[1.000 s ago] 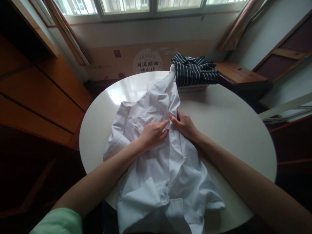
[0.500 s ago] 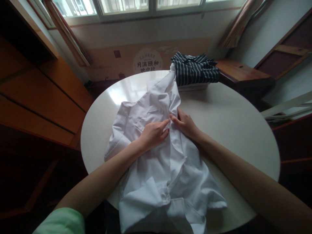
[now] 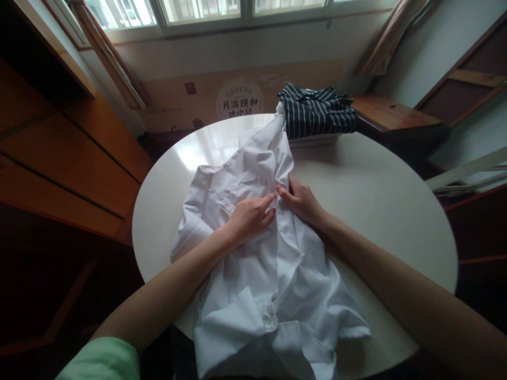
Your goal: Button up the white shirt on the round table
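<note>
A white button-up shirt lies rumpled across the round white table, its collar at the near edge. My left hand is on the shirt front, fingers bent and closed at the inner side of the button strip. From the right, my right hand grips the same strip, thumb on top and the other fingers hidden by the cloth. The fingertips of both hands nearly meet there. Any button between them is too small to make out.
Folded dark clothes with white stripes sit on a pile at the table's far edge, touching the far end of the white shirt. Wooden cabinets stand at the left. A wooden bench or stool is behind the table at the right, below the window wall.
</note>
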### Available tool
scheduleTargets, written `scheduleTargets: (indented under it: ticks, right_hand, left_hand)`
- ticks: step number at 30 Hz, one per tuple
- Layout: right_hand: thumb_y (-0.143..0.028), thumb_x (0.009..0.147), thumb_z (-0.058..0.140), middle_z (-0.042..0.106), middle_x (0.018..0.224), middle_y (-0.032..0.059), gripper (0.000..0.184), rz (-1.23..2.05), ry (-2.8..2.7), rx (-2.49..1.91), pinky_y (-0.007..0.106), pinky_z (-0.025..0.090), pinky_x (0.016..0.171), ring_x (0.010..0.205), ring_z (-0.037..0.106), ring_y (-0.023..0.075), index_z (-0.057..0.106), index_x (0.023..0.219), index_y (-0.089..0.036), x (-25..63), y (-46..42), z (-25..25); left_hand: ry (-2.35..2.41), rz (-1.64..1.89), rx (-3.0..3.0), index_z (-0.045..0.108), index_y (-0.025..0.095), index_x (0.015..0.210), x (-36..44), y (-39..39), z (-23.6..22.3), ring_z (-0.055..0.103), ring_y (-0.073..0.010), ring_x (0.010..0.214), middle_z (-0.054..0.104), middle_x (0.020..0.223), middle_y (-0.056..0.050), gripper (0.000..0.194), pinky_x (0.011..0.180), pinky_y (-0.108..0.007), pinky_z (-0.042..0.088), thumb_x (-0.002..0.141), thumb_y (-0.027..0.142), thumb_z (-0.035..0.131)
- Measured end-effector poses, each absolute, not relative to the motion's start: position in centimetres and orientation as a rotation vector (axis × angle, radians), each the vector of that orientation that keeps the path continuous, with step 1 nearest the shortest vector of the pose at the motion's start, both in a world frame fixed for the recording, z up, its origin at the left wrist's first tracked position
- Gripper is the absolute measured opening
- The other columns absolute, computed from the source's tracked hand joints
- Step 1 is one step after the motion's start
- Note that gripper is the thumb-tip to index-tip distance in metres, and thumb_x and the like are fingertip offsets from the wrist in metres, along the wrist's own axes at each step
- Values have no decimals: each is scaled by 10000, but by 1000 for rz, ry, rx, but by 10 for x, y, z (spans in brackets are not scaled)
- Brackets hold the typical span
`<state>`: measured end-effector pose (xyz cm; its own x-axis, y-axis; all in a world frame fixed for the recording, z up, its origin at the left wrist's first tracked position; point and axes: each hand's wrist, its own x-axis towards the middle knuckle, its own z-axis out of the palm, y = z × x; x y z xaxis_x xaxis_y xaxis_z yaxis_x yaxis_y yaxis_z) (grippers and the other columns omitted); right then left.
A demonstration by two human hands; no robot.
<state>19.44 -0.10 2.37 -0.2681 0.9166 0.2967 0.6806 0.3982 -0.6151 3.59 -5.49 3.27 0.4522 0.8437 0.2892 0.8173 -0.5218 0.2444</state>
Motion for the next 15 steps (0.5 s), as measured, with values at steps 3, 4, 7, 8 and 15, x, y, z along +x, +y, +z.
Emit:
scheduleTargets:
  ticks: [3, 4, 7, 8, 15]
  right_hand:
    - [-440, 763, 376, 497, 616, 19, 244, 501, -2038, -1352, 264, 310, 536, 559, 466, 161, 385, 715, -201, 194, -1, 24]
    - [-439, 763, 377, 502, 620, 21, 243, 506, -2035, -1351, 265, 311, 537, 562, 470, 162, 388, 717, -201, 194, -1, 24]
    - [-437, 764, 380, 514, 631, 26, 242, 516, -2028, -1342, 267, 317, 543, 571, 480, 167, 394, 722, -199, 195, -1, 24]
    - [-434, 765, 382, 516, 633, 25, 239, 517, -2027, -1336, 266, 318, 544, 571, 480, 166, 394, 720, -200, 195, -1, 24]
    - [-363, 763, 394, 495, 595, 3, 178, 481, -2034, -1292, 250, 305, 526, 533, 439, 138, 395, 681, -205, 195, -2, 23]
  left_hand:
    - [1496, 584, 2613, 474, 154, 1152, 36, -55, 33, 571, -144, 643, 627, 730, -19, 354, 588, -233, 399, 833, 283, 391]
    - [1497, 580, 2610, 473, 156, 1155, 36, -55, 33, 572, -143, 645, 627, 730, -19, 356, 590, -233, 401, 833, 282, 391]
    - [1505, 565, 2597, 470, 159, 1163, 36, -55, 33, 575, -144, 653, 627, 732, -20, 361, 595, -231, 409, 834, 282, 388]
    - [1506, 563, 2593, 470, 159, 1163, 36, -55, 33, 576, -145, 657, 627, 735, -21, 361, 598, -232, 412, 834, 283, 388]
    - [1503, 565, 2573, 481, 160, 1155, 37, -55, 34, 582, -145, 674, 635, 755, -30, 353, 618, -232, 424, 834, 280, 396]
